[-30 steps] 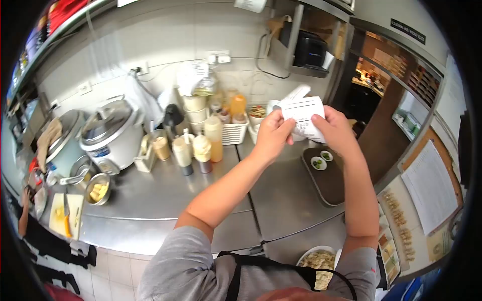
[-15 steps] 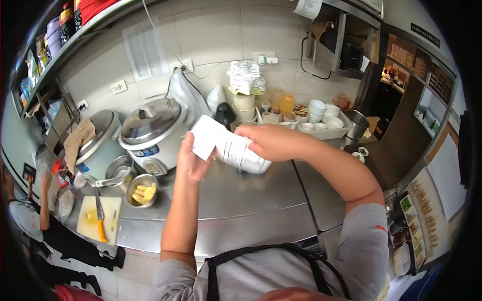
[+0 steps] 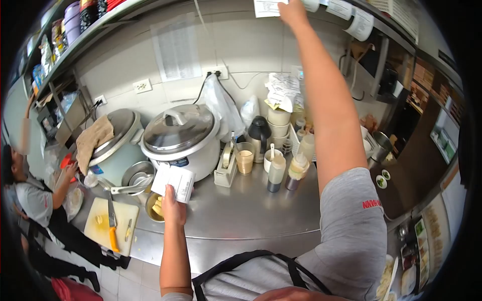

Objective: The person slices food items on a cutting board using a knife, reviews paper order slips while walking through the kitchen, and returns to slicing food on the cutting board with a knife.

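My left hand (image 3: 174, 208) holds some white printed paper slips (image 3: 175, 181) between thumb and fingers, just above a metal bowl (image 3: 151, 206) with yellow pieces. High at the top edge, my right hand (image 3: 292, 14) pinches another paper slip (image 3: 267, 8) beside the underside of the shelf. More printed slips (image 3: 360, 24) hang there to its right. Under my right arm stand two squeeze bottles (image 3: 276, 174), a tape dispenser (image 3: 226, 168), a cup of beige liquid (image 3: 245, 158) and a black-topped thermos jug (image 3: 259, 136).
Two large rice cookers (image 3: 183, 125) stand along the wall, one with a brown cloth (image 3: 95, 139) over its lid. An orange-handled knife (image 3: 113, 228) lies on a cutting board (image 3: 95, 233). At the far left, a co-worker (image 3: 35, 200) stands by the counter. A slip-topped container stack (image 3: 278, 118) stands behind.
My right hand has risen from over the counter to the shelf edge with a slip. My left hand has lowered slightly, still holding slips. The view has shifted, showing more counter items.
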Available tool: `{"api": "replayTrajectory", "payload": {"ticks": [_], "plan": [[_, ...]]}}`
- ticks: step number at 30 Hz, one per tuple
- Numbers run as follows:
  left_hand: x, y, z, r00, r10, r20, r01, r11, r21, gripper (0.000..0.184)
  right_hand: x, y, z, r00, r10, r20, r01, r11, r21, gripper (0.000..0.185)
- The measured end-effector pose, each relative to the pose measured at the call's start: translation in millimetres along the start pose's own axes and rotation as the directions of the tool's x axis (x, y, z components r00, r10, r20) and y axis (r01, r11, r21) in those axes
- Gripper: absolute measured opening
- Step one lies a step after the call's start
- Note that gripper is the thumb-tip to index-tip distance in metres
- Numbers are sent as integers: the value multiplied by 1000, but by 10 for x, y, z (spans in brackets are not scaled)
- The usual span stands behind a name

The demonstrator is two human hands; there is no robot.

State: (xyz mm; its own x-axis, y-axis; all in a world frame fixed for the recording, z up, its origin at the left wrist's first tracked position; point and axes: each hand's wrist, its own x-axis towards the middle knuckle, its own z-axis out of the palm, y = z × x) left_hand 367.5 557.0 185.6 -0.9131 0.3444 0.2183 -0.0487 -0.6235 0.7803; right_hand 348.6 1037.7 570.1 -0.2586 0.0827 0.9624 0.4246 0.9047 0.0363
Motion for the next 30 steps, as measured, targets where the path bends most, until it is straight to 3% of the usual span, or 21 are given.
{"api": "replayTrajectory", "payload": {"ticks": [1, 2, 3, 5, 8, 10, 12, 13, 14, 15, 16, 17, 19, 22, 25, 26, 29, 30], "plan": [[-67, -12, -40, 1000, 6, -21, -6, 999, 32, 42, -113, -174, -256, 958, 213, -189, -95, 865, 492, 45], [-148, 10, -45, 998, -18, -62, 24, 995, 95, 42, -33, -163, -164, 943, 263, -203, -76, 766, 639, 47], [-213, 16, -33, 997, -9, -80, 19, 992, 128, 42, 79, -133, -112, 933, 252, -258, -46, 792, 608, 46], [-345, 4, -11, 994, 14, -112, 8, 981, 193, 42, 108, -393, -559, 919, 393, 4, -283, 654, 701, 43], [-526, -87, -134, 981, 70, -181, -9, 947, 320, 43, -166, -646, -812, 881, 471, -55, -285, 619, 732, 38], [-692, -57, -187, 976, 139, -169, -53, 899, 435, 41, -558, -784, -663, 709, 545, -447, -354, 824, 443, 40], [-878, 67, -140, 982, 162, -97, -72, 796, 601, 38, -1335, -1059, -783, 920, 362, -152, -194, 755, 626, 54], [-975, 132, -143, 982, 166, -94, -60, 737, 673, 37, -1691, -1321, -578, 975, 212, -64, -103, 689, 717, 46], [-1066, 160, -189, 972, 235, -23, -124, 591, 797, 35, -2125, -1713, -394, 971, 10, 239, -219, 445, 869, 44], [-1229, 308, -35, 979, 164, -120, 17, 523, 852, 33, -2549, -2112, -369, 848, -274, 454, -410, 205, 889, 43], [-1365, 431, 12, 984, 122, -130, 68, 414, 908, 32, -2873, -2460, -535, 584, -539, 607, -656, 128, 744, 43], [-1490, 538, -7, 989, 74, -129, 102, 297, 949, 31, -3125, -2772, -741, 256, -755, 604, -831, 148, 536, 44], [-1738, 632, -173, 987, 17, -160, 154, 181, 971, 28, -3651, -3355, -979, 29, -865, 500, -887, 208, 412, 46], [-2187, 792, -397, 981, -25, -193, 192, -35, 981, 28, -4058, -4038, -1487, -208, -919, 335, -930, 291, 222, 48], [-2682, 1020, -564, 980, 82, -182, 194, -168, 966, 27, -4361, -4719, -1935, -338, -925, 173, -909, 368, 193, 46], [-2852, 1057, -753, 950, 17, -312, 308, -223, 925, 28, -4490, -4997, -2076, -339, -936, 100, -909, 353, 222, 44], [-3464, 1285, -1114, 919, 219, -328, 325, 51, 944, 33, -4943, -5858, -2576, -222, -974, -49, -927, 196, 319, 22], [-3666, 1411, -1240, 857, 139, -496, 446, 281, 850, 37, -4896, -6026, -2929, -160, -987, -23, -939, 145, 313, 15]]}}
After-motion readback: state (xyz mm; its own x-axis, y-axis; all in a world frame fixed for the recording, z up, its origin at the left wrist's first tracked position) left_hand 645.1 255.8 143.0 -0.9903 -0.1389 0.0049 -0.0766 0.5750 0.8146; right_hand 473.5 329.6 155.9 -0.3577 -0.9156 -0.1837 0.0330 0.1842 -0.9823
